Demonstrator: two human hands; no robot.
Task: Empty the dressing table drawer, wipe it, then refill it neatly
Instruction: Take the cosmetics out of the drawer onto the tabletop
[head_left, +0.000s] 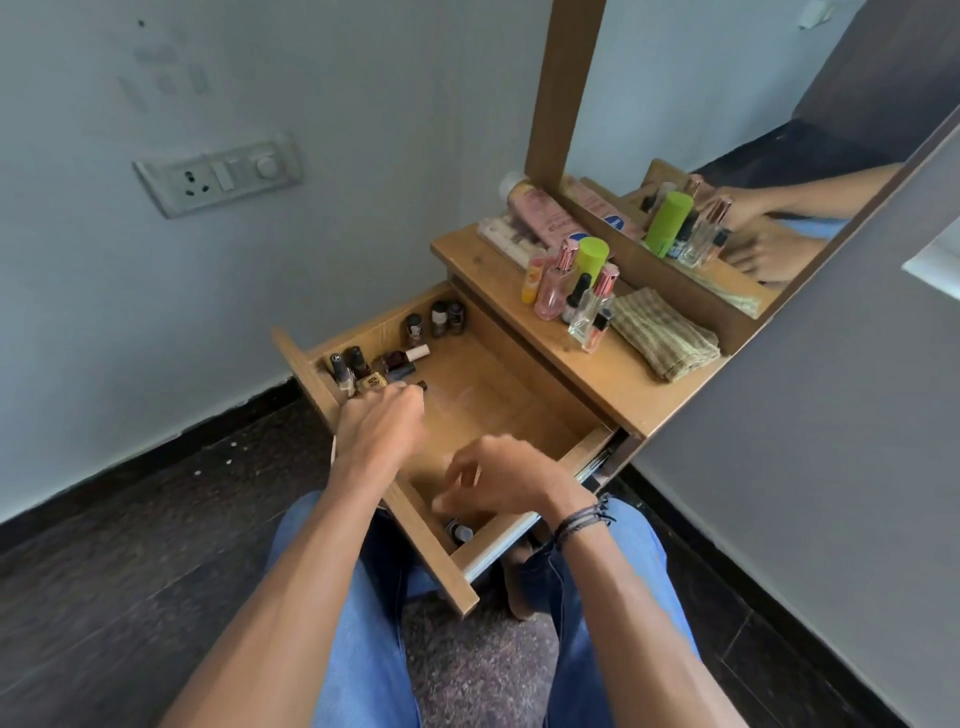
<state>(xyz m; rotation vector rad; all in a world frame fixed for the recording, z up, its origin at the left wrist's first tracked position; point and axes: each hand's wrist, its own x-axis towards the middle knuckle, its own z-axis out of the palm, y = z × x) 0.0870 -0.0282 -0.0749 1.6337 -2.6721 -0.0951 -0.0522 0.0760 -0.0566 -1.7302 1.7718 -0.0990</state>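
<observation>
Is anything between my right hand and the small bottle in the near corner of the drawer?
Nothing visible does. Your right hand hangs just above the small bottle, which sits alone in the near corner of the drawer.

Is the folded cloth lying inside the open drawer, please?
No, the folded cloth lies on the tabletop beside the bottles, outside the drawer.

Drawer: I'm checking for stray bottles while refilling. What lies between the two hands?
In the head view, only bare drawer floor lies between the left hand and the right hand; no bottle there.
</observation>
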